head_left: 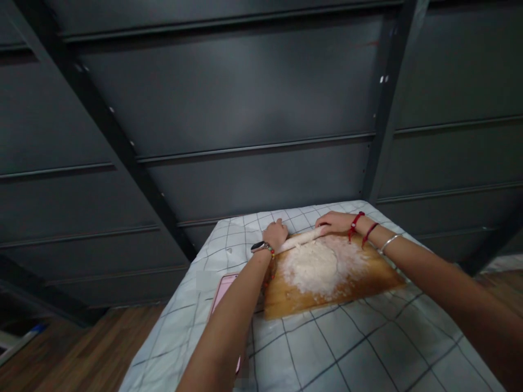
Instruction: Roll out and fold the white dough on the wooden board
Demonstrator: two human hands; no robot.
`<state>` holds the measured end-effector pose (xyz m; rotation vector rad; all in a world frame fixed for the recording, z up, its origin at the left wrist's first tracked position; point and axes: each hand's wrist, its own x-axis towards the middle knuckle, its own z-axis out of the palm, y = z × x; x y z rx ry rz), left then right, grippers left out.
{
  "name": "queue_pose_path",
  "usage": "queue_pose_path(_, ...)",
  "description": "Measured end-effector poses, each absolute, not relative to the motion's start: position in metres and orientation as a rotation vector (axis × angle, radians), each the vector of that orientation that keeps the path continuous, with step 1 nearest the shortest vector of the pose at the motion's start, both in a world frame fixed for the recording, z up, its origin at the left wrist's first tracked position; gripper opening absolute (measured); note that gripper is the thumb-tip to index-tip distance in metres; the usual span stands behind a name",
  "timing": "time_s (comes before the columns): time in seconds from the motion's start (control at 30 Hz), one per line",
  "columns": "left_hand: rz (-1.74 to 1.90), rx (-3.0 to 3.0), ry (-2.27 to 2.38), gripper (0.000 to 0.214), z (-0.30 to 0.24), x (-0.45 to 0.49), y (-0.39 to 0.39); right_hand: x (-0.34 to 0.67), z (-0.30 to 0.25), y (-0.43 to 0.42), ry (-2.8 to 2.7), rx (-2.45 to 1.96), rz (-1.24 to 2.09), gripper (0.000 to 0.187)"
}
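Note:
A pale, flour-dusted rolling pin [303, 238] lies slantwise along the far side of a wooden board [281, 305]. My left hand [276, 233] is closed at the pin's left end, its fingers partly hidden. At the other end, my right hand [333, 222] curls its fingers over the pin. Right in front of the pin, a flattened round of dough [316, 264] rests on the board, with loose flour [353, 256] spread around it. I wear a watch and beads on the left wrist, and red cords and a bangle on the right.
The board sits on a table with a white, dark-checked cloth [318, 343]. A pink phone [224, 288] lies left of the board, partly under my left forearm. Behind the table rises a dark grey panelled wall [261, 98] with metal beams. Wooden flooring [118, 343] shows at the lower left.

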<state>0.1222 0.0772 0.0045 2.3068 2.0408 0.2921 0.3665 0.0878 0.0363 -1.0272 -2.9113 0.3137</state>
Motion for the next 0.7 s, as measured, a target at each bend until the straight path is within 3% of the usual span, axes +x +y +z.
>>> queue_pose_path(0.43,0.293,2.319,1.99,0.039,0.004,0.119,0.087,0.361,0.031,0.091,-2.896,-1.018,0.148,0.028)
queue_pose_path(0.7,0.249,2.511,1.738,0.046,0.01,0.111,0.06,0.364,0.06,0.024,-2.768,-1.04,-0.451,0.034)
